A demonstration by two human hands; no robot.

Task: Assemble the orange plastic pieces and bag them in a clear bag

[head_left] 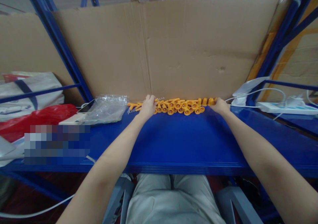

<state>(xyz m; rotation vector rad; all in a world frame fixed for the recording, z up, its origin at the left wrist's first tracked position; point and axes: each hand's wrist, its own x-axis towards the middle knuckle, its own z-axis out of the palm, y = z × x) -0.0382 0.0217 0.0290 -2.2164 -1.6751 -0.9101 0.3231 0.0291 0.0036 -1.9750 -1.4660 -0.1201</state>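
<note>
A row of orange plastic cup-shaped pieces [177, 106] lies along the back of the blue shelf [184, 141], against the cardboard. Several show their round open ends towards me. Thinner orange stems [134, 105] and small metal springs [131, 111] lie at the row's left end. My left hand [148, 107] reaches in between the stems and the cups, fingers curled; what they hold, if anything, is hidden. At the right end, my right hand [221, 106] has its thumb and fingers closed against an orange cap [211, 101], beside other upright caps [204, 102].
Clear plastic bags [106, 110] lie left of the row, near a red bag [42, 118] and a white cloth bag [29, 88]. A white power strip [285, 108] with cables lies at the right. A cardboard sheet [193, 48] stands behind, between blue posts [62, 45].
</note>
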